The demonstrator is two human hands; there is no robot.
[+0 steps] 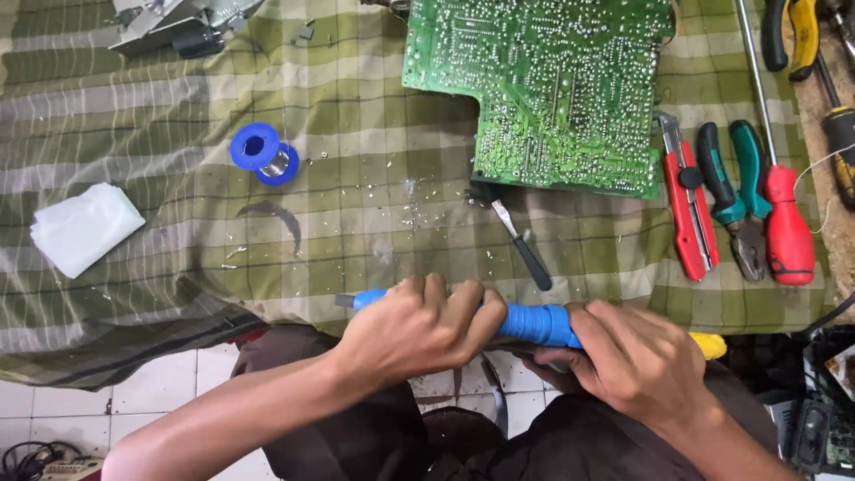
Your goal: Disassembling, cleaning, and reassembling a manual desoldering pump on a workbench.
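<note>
Blue ribbed plastic tube-shaped tool (pixel 533 322), held level at the near edge of the green checked cloth (pixel 178 223), grey tip at one end, yellow cap at the other. Left hand (pixel 419 331) wrapped around the front part; right hand (pixel 634 358) gripping the rear, so most of the barrel hidden. Just beyond: small black-handled blade (pixel 523 245), green circuit board (pixel 543 85) solder side up, blue solder spool (pixel 264 153). Off right: red utility knife (pixel 688 209), teal-handled pliers (pixel 737 191), red-handled screwdriver (pixel 786 218). Folded white tissue (pixel 85 228) far left. Metal parts at the top edge cut off, hard to identify.
</note>
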